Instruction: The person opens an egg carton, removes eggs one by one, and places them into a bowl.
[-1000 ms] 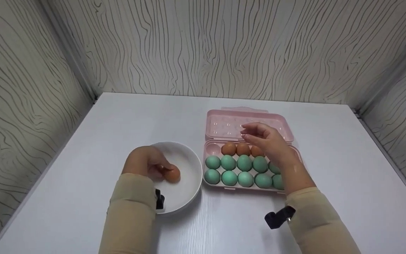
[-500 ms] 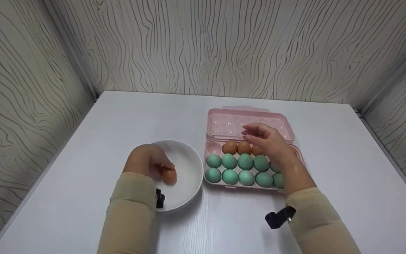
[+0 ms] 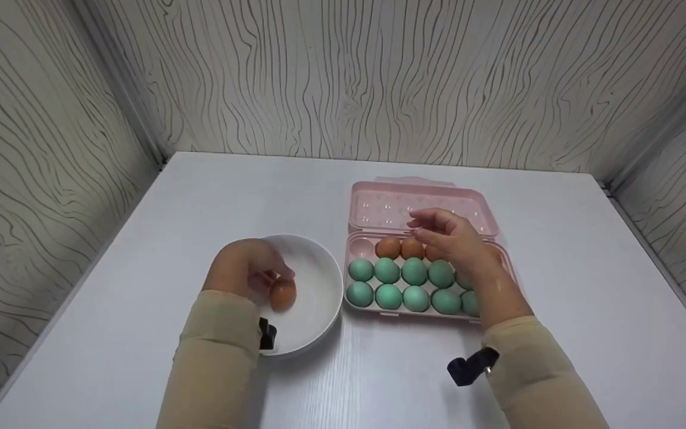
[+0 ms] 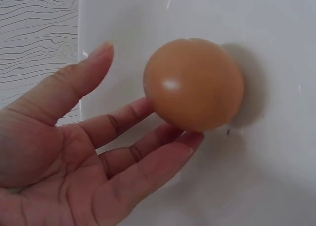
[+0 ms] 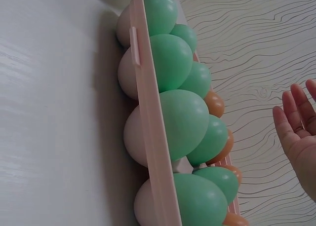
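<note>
In the head view, my left hand (image 3: 253,262) reaches into a white bowl (image 3: 319,292) beside a brown egg (image 3: 283,296). The left wrist view shows fairly straight fingers touching the underside of that egg (image 4: 195,85), while the thumb stands apart from it. Right of the bowl lies a pink egg carton (image 3: 379,208) with its lid laid back. It holds brown eggs (image 3: 387,247) in the back row and green eggs (image 3: 414,271) in the two front rows. My right hand (image 3: 456,241) hovers over the carton's back, holding nothing, fingers loosely bent.
The carton's back-left cup (image 3: 361,248) has no egg in it. My right forearm (image 3: 536,369) hides the carton's right end. A white table (image 3: 230,185) carries everything, with patterned walls (image 3: 343,77) at its back and sides.
In the bowl the brown egg has shifted left and now shows more below my left fingers. My right hand has stayed in place.
</note>
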The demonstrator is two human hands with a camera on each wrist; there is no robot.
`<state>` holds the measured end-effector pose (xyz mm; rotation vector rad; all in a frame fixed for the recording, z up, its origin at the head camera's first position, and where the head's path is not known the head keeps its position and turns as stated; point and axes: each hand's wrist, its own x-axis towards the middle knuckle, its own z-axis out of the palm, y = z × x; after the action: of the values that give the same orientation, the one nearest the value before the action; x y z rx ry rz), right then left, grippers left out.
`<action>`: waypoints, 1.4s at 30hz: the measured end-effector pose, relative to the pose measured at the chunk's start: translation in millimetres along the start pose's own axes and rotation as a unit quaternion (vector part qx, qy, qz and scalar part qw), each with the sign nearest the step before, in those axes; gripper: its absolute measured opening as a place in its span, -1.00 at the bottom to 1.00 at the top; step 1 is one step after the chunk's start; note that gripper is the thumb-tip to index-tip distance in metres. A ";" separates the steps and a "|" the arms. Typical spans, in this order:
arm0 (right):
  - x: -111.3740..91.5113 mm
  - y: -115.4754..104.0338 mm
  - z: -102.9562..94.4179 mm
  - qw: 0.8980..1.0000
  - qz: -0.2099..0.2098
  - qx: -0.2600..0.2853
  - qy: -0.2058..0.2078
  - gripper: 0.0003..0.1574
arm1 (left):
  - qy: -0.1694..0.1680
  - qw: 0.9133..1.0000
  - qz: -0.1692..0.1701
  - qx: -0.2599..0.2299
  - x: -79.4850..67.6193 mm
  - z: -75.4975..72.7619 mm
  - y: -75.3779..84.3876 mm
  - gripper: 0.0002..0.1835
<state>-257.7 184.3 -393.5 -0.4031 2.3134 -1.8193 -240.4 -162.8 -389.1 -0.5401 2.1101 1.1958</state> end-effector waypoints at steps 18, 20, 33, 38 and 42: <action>0.2 0.2 -0.1 0.999 0.022 -0.012 0.020 -0.50 | 0.008 0.992 0.118 0.033 -12.9 -7.7 8.3 -0.60; -0.1 0.9 -0.4 0.999 0.024 -0.015 0.024 -0.50 | 0.010 0.991 0.133 0.019 -14.4 -6.7 8.7 -0.59; 0.4 1.8 5.3 0.999 0.023 -0.004 0.028 -0.54 | 0.042 0.970 0.222 -0.092 -23.0 6.4 15.9 -0.71; 1.6 1.4 7.8 0.999 0.016 -0.018 0.024 -0.52 | 0.050 0.962 0.236 -0.127 -26.9 10.9 18.1 -0.72; 3.3 -0.5 12.5 0.999 0.016 -0.030 0.014 -0.52 | 0.053 0.959 0.236 -0.146 -27.7 12.0 18.6 -0.72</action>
<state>-257.1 171.6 -395.9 -0.3488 2.3842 -1.7554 -228.4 -142.1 -362.9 -0.2300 2.2400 1.7996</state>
